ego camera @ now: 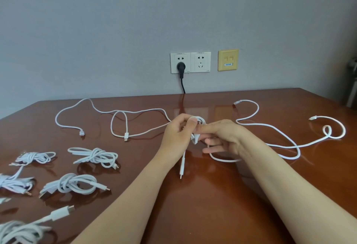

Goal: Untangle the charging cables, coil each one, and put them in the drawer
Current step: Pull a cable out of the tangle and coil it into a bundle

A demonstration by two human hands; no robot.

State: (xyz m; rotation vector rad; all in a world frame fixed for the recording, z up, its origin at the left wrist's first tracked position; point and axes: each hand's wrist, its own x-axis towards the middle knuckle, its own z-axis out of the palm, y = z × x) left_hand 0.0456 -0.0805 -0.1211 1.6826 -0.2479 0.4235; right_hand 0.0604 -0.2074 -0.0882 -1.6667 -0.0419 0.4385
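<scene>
My left hand (177,133) grips a small coil of white charging cable (200,122) above the middle of the brown table (193,205). One plug end (182,169) hangs down from that hand. My right hand (222,137) pinches the same cable beside the coil, its lower fingers stretched out. Loose white cable (274,127) trails from the hands to the right in wide loops. Another loose white cable (119,122) lies spread out to the left. No drawer is in view.
Several knotted bundles of white cable (94,155) (73,183) lie at the table's left front. Wall sockets (190,62) with a black plug (181,68) and a yellow data plate (228,59) sit on the grey wall behind.
</scene>
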